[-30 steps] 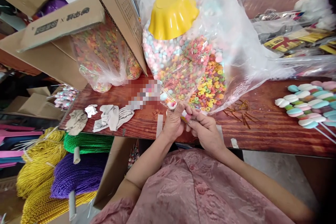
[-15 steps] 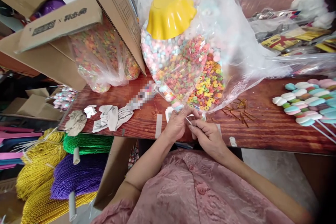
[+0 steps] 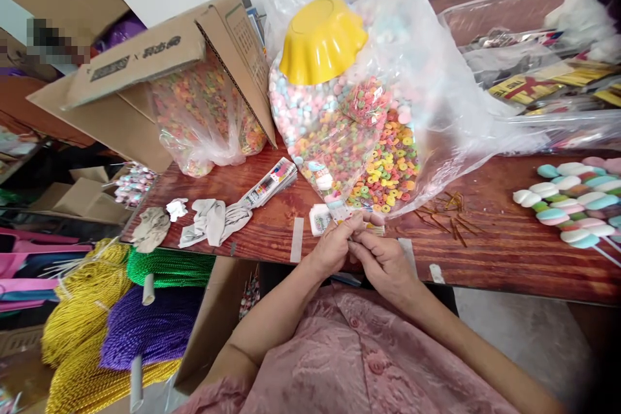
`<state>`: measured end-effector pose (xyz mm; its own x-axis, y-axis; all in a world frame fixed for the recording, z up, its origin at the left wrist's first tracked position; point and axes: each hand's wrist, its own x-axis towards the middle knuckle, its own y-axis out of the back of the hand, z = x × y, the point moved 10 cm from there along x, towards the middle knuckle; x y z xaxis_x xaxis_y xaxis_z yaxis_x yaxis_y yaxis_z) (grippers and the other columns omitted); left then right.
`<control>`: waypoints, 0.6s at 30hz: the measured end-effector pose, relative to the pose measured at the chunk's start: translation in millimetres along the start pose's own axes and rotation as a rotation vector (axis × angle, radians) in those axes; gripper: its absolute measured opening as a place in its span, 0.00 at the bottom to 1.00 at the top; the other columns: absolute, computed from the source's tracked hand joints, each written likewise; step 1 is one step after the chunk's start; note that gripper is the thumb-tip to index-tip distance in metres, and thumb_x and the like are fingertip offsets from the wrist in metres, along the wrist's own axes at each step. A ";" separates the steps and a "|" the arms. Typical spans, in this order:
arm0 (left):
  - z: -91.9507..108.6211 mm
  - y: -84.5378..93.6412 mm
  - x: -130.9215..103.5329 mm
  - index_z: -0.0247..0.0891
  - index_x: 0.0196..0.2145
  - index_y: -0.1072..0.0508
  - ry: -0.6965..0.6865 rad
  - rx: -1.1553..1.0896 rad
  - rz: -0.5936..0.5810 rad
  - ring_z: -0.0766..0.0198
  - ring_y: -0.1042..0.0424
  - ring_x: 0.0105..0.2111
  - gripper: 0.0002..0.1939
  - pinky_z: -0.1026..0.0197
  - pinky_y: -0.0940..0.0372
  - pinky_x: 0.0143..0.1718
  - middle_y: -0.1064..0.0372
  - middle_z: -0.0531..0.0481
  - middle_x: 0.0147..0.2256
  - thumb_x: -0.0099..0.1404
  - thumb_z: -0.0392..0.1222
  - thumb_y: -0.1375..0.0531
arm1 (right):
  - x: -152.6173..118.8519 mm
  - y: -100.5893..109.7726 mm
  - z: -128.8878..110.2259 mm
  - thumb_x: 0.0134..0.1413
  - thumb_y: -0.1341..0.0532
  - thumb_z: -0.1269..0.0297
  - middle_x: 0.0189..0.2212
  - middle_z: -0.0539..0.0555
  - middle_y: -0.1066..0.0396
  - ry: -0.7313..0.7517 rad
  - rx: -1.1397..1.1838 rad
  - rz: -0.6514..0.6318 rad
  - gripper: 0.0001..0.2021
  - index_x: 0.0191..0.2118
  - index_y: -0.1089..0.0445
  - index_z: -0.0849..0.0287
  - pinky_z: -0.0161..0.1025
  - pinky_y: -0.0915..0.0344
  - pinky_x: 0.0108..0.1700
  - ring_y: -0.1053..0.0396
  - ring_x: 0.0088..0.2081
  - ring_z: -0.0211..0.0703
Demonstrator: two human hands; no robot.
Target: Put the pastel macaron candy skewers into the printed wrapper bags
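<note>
My left hand [image 3: 338, 244] is closed in a pinch on the lower end of a clear wrapper around a marshmallow skewer [image 3: 324, 180], which points up and left. My right hand [image 3: 383, 260] is closed close beside it, fingertips touching the left ones; what they pinch is too small to make out. Just beyond lies a clear bag of colourful candy rings [image 3: 391, 162], resting against a big bag of pastel marshmallows [image 3: 284, 100]. A small white container [image 3: 319, 220] stands left of my left hand. Gold twist ties [image 3: 453, 210] lie to the right.
A yellow bowl [image 3: 323, 42] sits upside down on the marshmallow bag. Finished marshmallow skewers [image 3: 575, 200] lie at the right. An open cardboard box [image 3: 140, 68] holds more candy. Flat wrappers [image 3: 272, 182] and gloves [image 3: 213, 220] lie left. Coloured cord bundles [image 3: 150, 323] are below the table edge.
The white stick that showed between my hands is now hidden, and my hands are closer together. A printed part of the wrapper now shows above my left hand. The view has shifted slightly.
</note>
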<state>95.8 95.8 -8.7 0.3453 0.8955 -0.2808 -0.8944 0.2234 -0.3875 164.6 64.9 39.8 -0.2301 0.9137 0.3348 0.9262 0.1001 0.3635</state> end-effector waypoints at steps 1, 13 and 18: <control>4.3 4.4 0.6 0.36 0.29 0.26 -0.011 -0.009 0.019 0.63 0.30 0.30 0.17 0.63 0.35 0.34 0.30 0.50 0.27 0.60 0.55 0.40 | 0.8 10.2 -7.8 0.63 0.45 0.68 0.29 0.52 0.26 0.082 -0.102 0.009 0.09 0.35 0.28 0.57 0.36 0.32 0.33 0.29 0.30 0.38; -37.1 -49.2 -54.7 0.39 0.13 0.41 0.488 0.240 -0.570 0.68 0.44 0.15 0.19 0.62 0.47 0.19 0.44 0.53 0.14 0.56 0.49 0.43 | 9.4 10.7 -45.6 0.65 0.49 0.73 0.43 0.50 0.24 0.670 -0.595 -0.470 0.15 0.46 0.29 0.50 0.49 0.42 0.56 0.30 0.50 0.43; -11.7 -22.3 -31.2 0.39 0.17 0.38 0.021 0.983 -0.361 0.64 0.39 0.21 0.13 0.60 0.41 0.27 0.39 0.50 0.19 0.58 0.40 0.45 | -0.3 -18.5 -22.7 0.57 0.48 0.76 0.27 0.52 0.29 0.570 -0.765 -0.725 0.10 0.31 0.31 0.58 0.49 0.43 0.49 0.35 0.30 0.40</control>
<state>108.3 58.4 -1.5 0.6345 0.7083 -0.3093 -0.5710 0.6994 0.4300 140.8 53.8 52.7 -0.9033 0.4160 0.1050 0.1528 0.0832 0.9847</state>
